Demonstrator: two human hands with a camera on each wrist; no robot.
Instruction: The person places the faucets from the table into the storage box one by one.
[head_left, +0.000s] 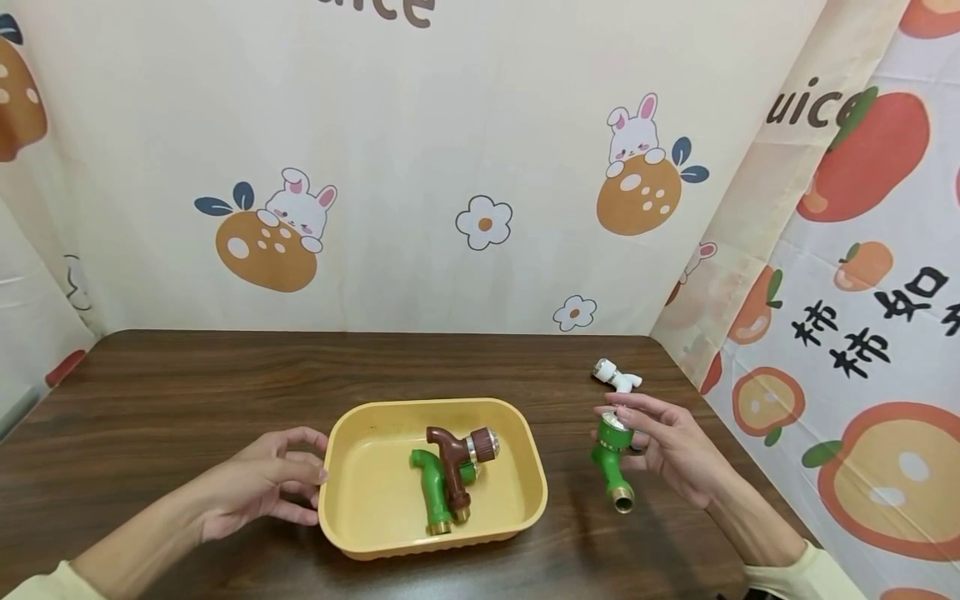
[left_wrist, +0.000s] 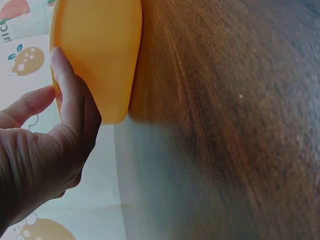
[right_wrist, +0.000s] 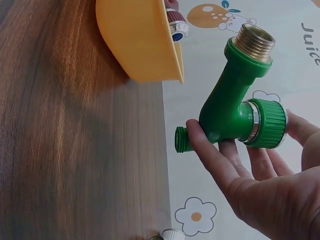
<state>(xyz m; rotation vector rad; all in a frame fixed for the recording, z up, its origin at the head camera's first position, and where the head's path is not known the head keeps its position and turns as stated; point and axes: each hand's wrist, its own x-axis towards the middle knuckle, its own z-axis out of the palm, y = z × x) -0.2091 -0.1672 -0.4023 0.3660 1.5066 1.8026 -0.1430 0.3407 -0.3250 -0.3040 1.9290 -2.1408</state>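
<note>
My right hand [head_left: 678, 450] holds a green plastic faucet [head_left: 612, 454] above the table, thumb against its ribbed knob and fingers beneath its body. Its brass threaded end [right_wrist: 255, 42] and green threaded outlet show in the right wrist view. At the left, my left hand [head_left: 262, 479] grips the near-left side of a yellow basin [head_left: 352, 417], thumb at the rim and fingers on the outer wall [left_wrist: 107, 55]. Inside the basin, a brown faucet [head_left: 452, 467] lies across another green faucet [head_left: 432, 492], partly covering it.
Behind my right hand, a white faucet [head_left: 618, 377] lies at the back right of the dark wooden table [head_left: 225, 375]. Printed curtains [head_left: 420, 167] rise along the back and right edges of the table.
</note>
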